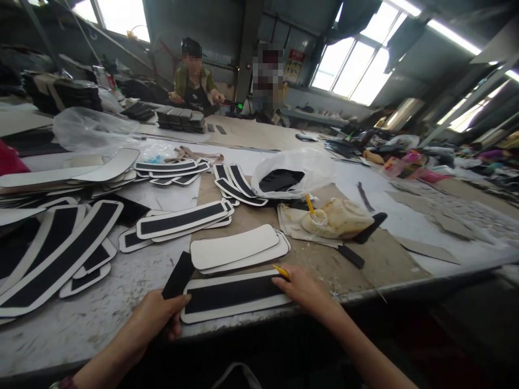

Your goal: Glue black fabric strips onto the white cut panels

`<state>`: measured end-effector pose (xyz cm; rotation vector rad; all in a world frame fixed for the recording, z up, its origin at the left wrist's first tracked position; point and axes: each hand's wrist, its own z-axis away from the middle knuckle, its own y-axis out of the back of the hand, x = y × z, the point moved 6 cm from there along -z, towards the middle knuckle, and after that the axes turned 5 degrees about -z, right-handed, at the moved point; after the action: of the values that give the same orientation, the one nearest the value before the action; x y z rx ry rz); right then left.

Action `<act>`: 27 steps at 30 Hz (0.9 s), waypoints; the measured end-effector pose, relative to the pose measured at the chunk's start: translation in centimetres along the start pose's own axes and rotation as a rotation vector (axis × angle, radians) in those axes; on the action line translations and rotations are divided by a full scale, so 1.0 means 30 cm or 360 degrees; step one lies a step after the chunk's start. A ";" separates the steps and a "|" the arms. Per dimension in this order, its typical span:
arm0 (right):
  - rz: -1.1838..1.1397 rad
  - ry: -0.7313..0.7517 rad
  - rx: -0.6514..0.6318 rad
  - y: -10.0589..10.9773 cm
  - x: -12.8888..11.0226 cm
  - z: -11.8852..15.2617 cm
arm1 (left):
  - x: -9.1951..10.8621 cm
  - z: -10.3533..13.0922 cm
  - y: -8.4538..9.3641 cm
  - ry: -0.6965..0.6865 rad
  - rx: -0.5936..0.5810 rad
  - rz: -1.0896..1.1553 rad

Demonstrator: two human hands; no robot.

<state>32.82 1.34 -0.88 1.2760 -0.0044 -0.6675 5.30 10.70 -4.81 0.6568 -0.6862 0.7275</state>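
In front of me at the table's edge lies a curved white panel with a black strip along its middle. My left hand is closed around a loose black strip that points up and away. Its thumb rests at the panel's left end. My right hand presses its fingers on the right end of the black strip. A thin yellow stick pokes out from that hand's grip; its other end is hidden. Just behind lies a short stack of plain white panels.
Strip-covered panels lie in overlapping piles, with more at the left. A glue-stained plastic container holds another yellow stick. Behind it sits a clear bag with black pieces. A person stands across the table.
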 end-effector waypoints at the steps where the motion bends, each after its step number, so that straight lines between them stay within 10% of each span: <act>1: 0.0002 -0.0009 0.0000 -0.004 0.002 0.000 | 0.001 0.002 -0.001 0.0000 0.0012 -0.0007; 27: 0.0102 0.0018 -0.0073 -0.046 0.030 -0.028 | 0.012 0.010 -0.011 0.0032 0.0163 -0.0046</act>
<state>33.21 1.49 -2.67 1.2306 -0.0202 -0.6021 5.66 10.41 -4.46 0.7506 -0.6225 0.7450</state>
